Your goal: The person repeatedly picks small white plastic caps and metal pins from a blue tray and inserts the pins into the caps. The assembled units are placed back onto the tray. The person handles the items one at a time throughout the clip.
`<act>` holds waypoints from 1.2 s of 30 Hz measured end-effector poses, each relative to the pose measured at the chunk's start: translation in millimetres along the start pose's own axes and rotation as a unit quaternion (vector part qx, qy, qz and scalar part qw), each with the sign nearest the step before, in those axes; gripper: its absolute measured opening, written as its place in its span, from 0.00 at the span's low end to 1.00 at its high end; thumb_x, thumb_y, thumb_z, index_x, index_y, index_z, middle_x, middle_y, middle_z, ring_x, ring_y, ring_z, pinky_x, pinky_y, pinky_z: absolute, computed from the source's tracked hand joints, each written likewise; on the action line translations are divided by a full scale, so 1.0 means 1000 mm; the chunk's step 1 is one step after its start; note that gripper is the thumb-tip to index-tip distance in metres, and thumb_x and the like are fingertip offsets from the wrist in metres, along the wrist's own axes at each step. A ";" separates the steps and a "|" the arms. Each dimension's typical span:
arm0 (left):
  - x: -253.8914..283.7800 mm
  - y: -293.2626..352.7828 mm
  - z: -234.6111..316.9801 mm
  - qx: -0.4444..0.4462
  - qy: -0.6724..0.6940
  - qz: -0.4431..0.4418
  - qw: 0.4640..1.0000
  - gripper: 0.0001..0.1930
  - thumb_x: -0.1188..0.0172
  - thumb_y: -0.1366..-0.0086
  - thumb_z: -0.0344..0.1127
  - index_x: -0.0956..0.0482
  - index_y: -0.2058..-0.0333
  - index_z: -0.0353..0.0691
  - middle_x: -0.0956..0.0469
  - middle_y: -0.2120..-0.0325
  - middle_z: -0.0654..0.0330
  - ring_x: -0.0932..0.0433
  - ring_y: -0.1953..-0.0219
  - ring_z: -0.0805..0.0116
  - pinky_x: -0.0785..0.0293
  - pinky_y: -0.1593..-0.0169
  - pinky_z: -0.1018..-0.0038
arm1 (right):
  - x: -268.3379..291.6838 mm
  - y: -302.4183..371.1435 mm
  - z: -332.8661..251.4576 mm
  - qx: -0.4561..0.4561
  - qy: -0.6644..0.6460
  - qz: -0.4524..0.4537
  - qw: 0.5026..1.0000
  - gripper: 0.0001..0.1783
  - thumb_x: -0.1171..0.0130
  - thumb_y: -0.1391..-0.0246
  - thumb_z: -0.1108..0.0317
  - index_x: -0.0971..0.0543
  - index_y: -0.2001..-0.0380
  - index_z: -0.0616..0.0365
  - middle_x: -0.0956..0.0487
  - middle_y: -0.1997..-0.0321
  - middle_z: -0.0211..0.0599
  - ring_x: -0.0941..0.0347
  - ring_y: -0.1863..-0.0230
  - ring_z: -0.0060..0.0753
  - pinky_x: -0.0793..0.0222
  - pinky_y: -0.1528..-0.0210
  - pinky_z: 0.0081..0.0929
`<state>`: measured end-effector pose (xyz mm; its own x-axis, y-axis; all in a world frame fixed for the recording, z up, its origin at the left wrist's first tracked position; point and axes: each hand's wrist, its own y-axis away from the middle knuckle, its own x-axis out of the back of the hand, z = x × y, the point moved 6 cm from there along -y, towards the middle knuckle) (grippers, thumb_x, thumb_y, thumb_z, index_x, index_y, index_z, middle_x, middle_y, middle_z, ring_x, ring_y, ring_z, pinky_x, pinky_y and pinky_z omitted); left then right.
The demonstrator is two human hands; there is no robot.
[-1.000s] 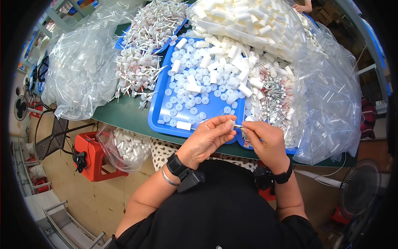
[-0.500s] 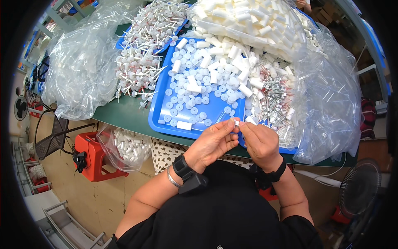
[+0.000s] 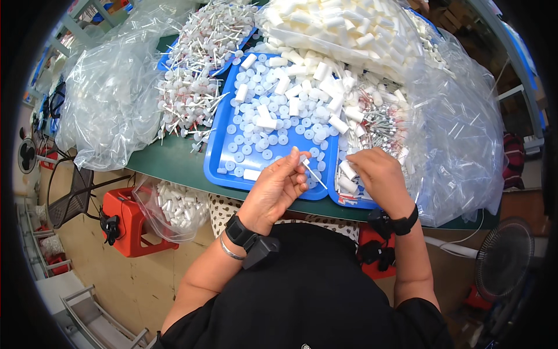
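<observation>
My left hand [image 3: 274, 187] pinches a thin white stick with a small white piece at its upper end [image 3: 314, 173]; the stick slants down toward the blue tray's front edge. My right hand [image 3: 381, 174] is over the right-hand tray, its fingers bent and slightly apart beside white cylinders [image 3: 347, 184]. The undersides of those fingers are hidden. Between and beyond my hands, the blue tray [image 3: 213, 166] holds many translucent white discs [image 3: 246, 149] and several white cylinders. A heap of thin wired parts with red bits [image 3: 381, 125] lies beyond my right hand.
A clear bag of white cylinders [image 3: 349, 29] rests at the back. Stick-and-disc pieces [image 3: 183, 96] are heaped at the left. Crumpled clear plastic [image 3: 113, 110] and another clear sheet [image 3: 456, 139] flank the green table [image 3: 165, 166]. A red stool [image 3: 125, 221] stands below left.
My right hand has parted from my left and moved right, over the cylinders. My left hand has shifted left and upward; the thin stick in it now shows. The view has shifted slightly.
</observation>
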<state>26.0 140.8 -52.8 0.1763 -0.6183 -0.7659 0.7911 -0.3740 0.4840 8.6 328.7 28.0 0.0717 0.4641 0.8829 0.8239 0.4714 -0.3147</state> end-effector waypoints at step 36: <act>0.004 -0.005 -0.006 0.008 0.023 -0.010 1.000 0.17 0.43 0.31 0.43 0.26 0.52 0.38 0.25 0.72 0.67 0.25 0.68 0.77 0.25 0.62 0.79 | -0.012 -0.004 0.010 0.044 -0.069 -0.081 0.993 0.06 0.38 0.54 0.75 0.24 0.71 0.61 0.25 0.73 0.38 0.28 0.73 0.39 0.32 0.67 0.34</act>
<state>26.3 144.7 -61.2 0.1881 -0.5787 -0.7936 0.7852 -0.3967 0.4754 -1.0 328.2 15.0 -0.1414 0.4723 0.8700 0.7658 0.6091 -0.2062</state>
